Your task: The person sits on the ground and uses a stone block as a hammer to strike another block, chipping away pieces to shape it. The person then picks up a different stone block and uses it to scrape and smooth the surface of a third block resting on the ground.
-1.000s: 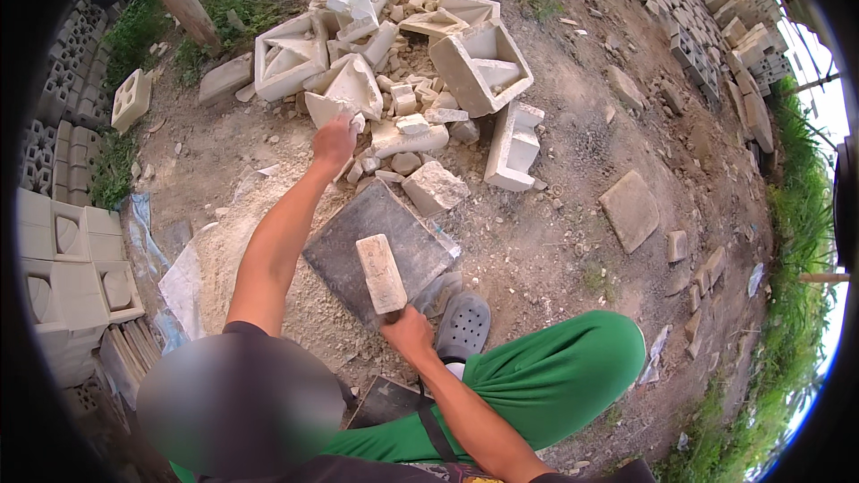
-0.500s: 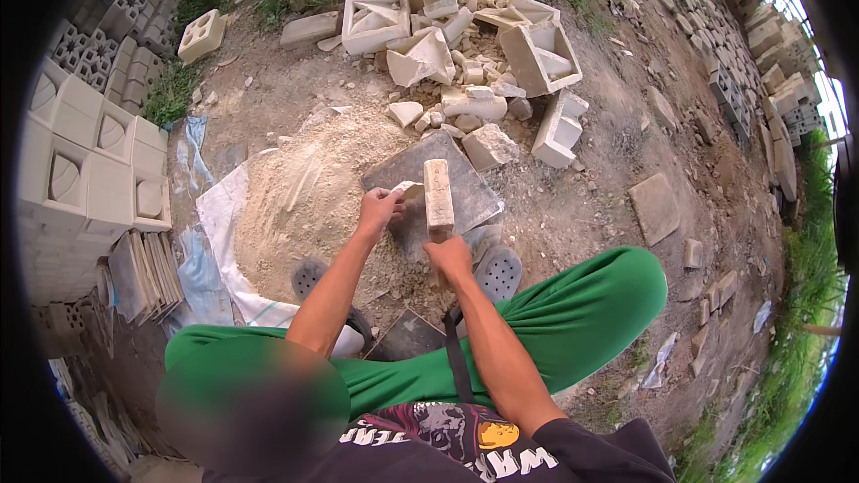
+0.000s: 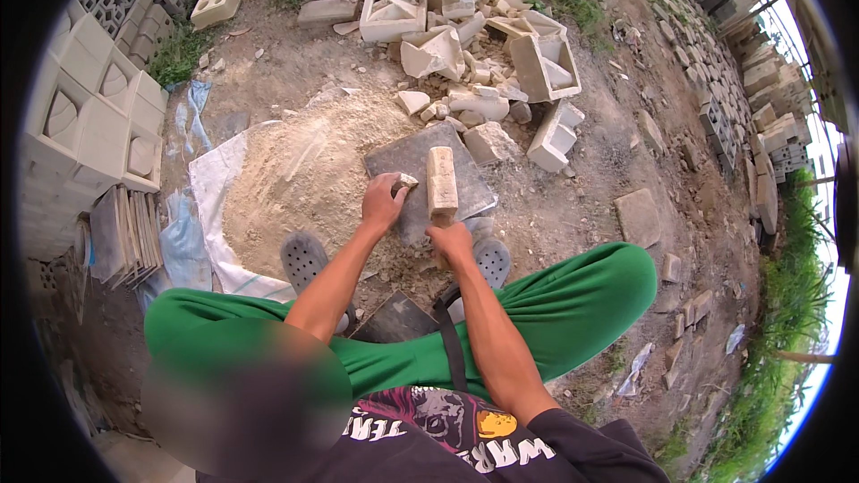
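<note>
My right hand (image 3: 450, 243) is wrapped round the handle of a mallet with a pale, dusty, block-shaped head (image 3: 442, 184), held above a flat grey slab (image 3: 472, 190). To its left, my left hand (image 3: 384, 200) grips a small broken chunk of pale block (image 3: 406, 181) over the same slab, its fingers curled round the piece. A short gap separates the chunk from the mallet head. The slab lies on the ground between my feet and the rubble, and a heap of crushed tan grit (image 3: 304, 183) borders it on the left.
Broken cream blocks (image 3: 434, 54) are piled beyond the slab. The grit heap lies on a white sack (image 3: 215, 183). Stacked pale blocks (image 3: 94, 121) and thin upright boards (image 3: 125, 237) stand at left. A loose slab (image 3: 638, 217) lies at right, a dark tile (image 3: 394, 317) between my feet.
The chunk in my left hand is turned and sits lower in the fingers, closer to the slab. My right hand keeps hold of the mallet. The whole view has shifted slightly.
</note>
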The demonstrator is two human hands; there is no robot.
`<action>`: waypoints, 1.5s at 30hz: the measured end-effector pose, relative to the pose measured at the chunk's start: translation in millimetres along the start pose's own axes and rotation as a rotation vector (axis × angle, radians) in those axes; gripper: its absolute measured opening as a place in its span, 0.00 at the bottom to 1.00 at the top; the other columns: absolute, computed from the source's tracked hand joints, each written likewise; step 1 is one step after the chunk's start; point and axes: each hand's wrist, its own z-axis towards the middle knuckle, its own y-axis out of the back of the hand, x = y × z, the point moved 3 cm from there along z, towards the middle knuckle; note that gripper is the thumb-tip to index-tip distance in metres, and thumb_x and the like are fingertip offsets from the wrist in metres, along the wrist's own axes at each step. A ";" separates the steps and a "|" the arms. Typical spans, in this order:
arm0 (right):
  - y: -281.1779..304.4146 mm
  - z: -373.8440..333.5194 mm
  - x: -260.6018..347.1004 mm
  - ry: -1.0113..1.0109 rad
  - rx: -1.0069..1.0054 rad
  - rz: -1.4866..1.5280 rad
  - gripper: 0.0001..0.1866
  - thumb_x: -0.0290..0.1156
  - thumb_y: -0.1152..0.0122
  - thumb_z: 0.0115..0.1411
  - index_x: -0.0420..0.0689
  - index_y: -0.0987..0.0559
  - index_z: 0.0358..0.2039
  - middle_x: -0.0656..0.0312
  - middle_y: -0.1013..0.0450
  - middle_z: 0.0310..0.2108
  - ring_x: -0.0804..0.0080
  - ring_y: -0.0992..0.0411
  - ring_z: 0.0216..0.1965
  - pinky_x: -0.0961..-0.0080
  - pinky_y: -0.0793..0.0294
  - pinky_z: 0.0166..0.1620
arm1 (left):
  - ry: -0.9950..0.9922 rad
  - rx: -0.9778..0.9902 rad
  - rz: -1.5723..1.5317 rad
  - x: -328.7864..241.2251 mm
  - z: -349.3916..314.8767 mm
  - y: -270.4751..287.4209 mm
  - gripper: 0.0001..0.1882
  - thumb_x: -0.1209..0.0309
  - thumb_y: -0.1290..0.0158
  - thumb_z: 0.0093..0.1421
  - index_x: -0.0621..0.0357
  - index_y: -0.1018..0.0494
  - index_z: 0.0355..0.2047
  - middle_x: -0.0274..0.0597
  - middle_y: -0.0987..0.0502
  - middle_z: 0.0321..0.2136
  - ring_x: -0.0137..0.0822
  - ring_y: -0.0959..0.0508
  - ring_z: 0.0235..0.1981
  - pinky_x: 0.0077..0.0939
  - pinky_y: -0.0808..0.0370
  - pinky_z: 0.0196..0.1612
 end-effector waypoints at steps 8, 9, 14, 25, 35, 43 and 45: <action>-6.6 18.3 -16.6 0.075 -0.157 -0.001 0.20 0.38 0.32 0.44 0.33 0.19 0.32 0.53 0.20 0.25 0.63 0.21 0.21 0.68 0.22 0.29 | 0.056 0.198 0.168 -6.0 1.4 -6.2 0.10 0.67 0.44 0.58 0.58 0.21 0.38 0.48 0.20 0.38 0.50 0.21 0.42 0.44 0.25 0.45; -2.5 20.7 -13.3 0.077 -0.162 -0.005 0.20 0.38 0.32 0.44 0.33 0.19 0.32 0.53 0.20 0.25 0.63 0.21 0.21 0.68 0.22 0.29 | 0.055 0.195 0.162 -5.7 2.1 -7.3 0.10 0.67 0.44 0.58 0.58 0.21 0.38 0.48 0.20 0.38 0.50 0.21 0.42 0.44 0.25 0.45; 17.2 -10.5 48.6 0.335 -0.064 0.323 0.23 0.41 0.29 0.45 0.32 0.18 0.33 0.48 0.20 0.25 0.61 0.20 0.25 0.68 0.23 0.29 | 0.058 0.245 0.333 13.6 -9.0 -6.5 0.09 0.69 0.44 0.56 0.55 0.21 0.37 0.49 0.20 0.36 0.53 0.20 0.37 0.46 0.23 0.39; 4.4 26.0 8.8 0.241 -0.161 0.000 0.20 0.42 0.27 0.43 0.40 0.16 0.32 0.55 0.20 0.24 0.61 0.20 0.29 0.65 0.23 0.36 | 0.003 0.318 0.335 -11.2 -4.7 -4.5 0.12 0.73 0.56 0.60 0.59 0.21 0.34 0.54 0.20 0.33 0.55 0.19 0.36 0.48 0.22 0.39; 8.0 17.3 21.2 0.275 0.001 -0.004 0.20 0.39 0.27 0.46 0.37 0.18 0.34 0.55 0.20 0.25 0.64 0.21 0.28 0.65 0.23 0.36 | -0.102 0.481 0.368 -2.5 10.9 -6.3 0.12 0.72 0.53 0.57 0.60 0.20 0.33 0.58 0.20 0.30 0.58 0.19 0.35 0.51 0.23 0.38; 17.1 10.8 56.7 0.417 -0.073 0.105 0.12 0.37 0.32 0.49 0.40 0.18 0.24 0.57 0.23 0.20 0.69 0.24 0.21 0.69 0.27 0.28 | -0.090 0.346 0.291 10.7 -0.1 -2.1 0.11 0.70 0.52 0.58 0.57 0.20 0.28 0.58 0.21 0.28 0.58 0.20 0.33 0.51 0.24 0.38; 12.6 10.0 49.3 0.452 -0.096 0.085 0.13 0.38 0.32 0.49 0.39 0.18 0.25 0.57 0.22 0.20 0.67 0.23 0.22 0.69 0.26 0.29 | -0.075 0.317 0.250 7.1 -1.4 -2.0 0.10 0.70 0.51 0.58 0.58 0.20 0.28 0.57 0.21 0.28 0.57 0.20 0.33 0.50 0.25 0.38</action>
